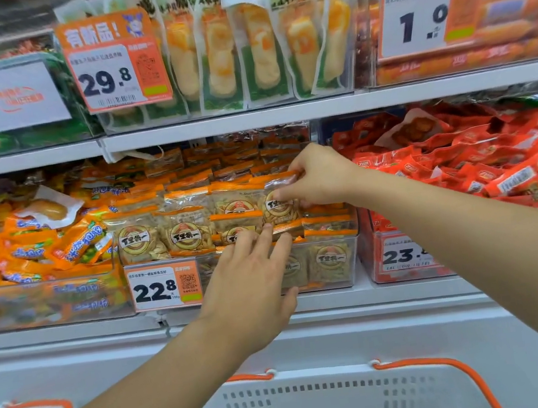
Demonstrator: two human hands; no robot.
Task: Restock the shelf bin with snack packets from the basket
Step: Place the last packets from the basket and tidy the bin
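Note:
A clear shelf bin on the middle shelf holds several clear snack packets with orange tops, standing in rows. My right hand pinches one such packet at the right end of the front row, holding it upright over the bin. My left hand reaches up with straight fingers, and its fingertips touch the packets at the bin's front edge. The white basket with orange handles is below at the bottom of the view; only its slotted wall shows.
An orange price tag reading 22.8 hangs on the bin's front. A bin of orange candy packets stands to the left, one of red packets to the right. The upper shelf carries tall pouches.

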